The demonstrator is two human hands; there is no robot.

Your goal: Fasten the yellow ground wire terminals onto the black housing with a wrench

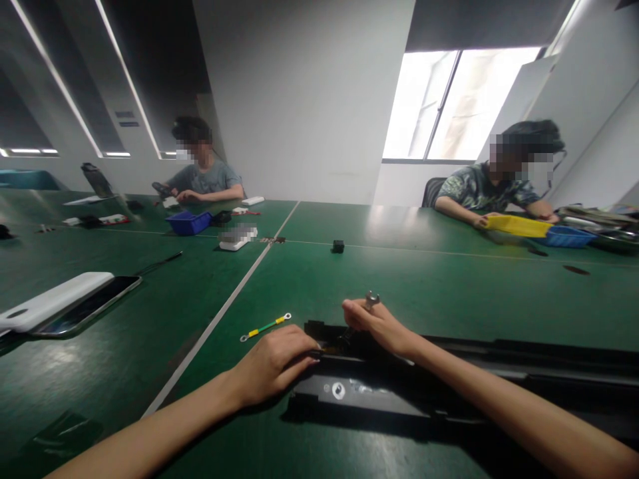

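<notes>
A long black metal housing [369,396] lies on the table in front of me and runs off to the right. At its near left end, my left hand [274,362] grips the edge, fingers above and thumb below; whether a small part is also pinched there is hidden. My right hand [382,326] is closed around a wrench [372,299] above the housing, and the tool's metal jaw sticks up past the fingers. Just beyond my left hand lies a short green-and-yellow ground wire [265,328] with a ring terminal at each end.
A small black block [338,246] stands mid-table. Left are a phone [90,309] and a white case [60,299]. Farther off are a blue bin [188,223] and a white box [238,237]. Two people sit opposite; one holds a yellow tray [519,226] beside a blue basket [569,235].
</notes>
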